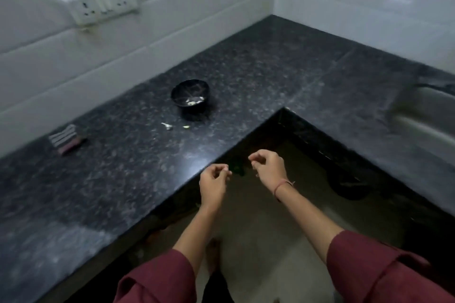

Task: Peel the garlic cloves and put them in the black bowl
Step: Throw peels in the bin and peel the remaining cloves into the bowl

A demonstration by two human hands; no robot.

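L-shaped counter [246, 68]: dark speckled polished stone, squared edge, running off frame at left and right. White glossy tiled wall [172, 19] is sitting behind it, long rectangular tiles, meeting at a corner. Steel sink [428, 115] is showing at the right edge, cut off and blurred, basin not readable. Dull red cloth sleeves [160, 280] are covering both upper forearms, bottom of frame cropping them.

Left hand [213, 183] is hovering at the counter's front edge, fingers curled in, thumb tip nearly meeting a fingertip. Right hand [268, 168] is hovering just beside it over the floor gap, same curl. Whether either one is pinching a garlic clove or skin: cannot tell, too small and soft.

White plastic switch-and-socket panel [98, 2] is hanging on the wall, smeared by motion. Black bowl [190, 108], round and glossy, is sitting upright on the counter well apart from both hands, holding a few pale pieces [194, 100]; peeled cloves or skins, unclear. Small striped block [65, 139] is lying far left, identity unclear. Two pale scraps [167, 126] are lying just in front of the bowl. Thin red thread band [280, 185] is circling the right wrist.
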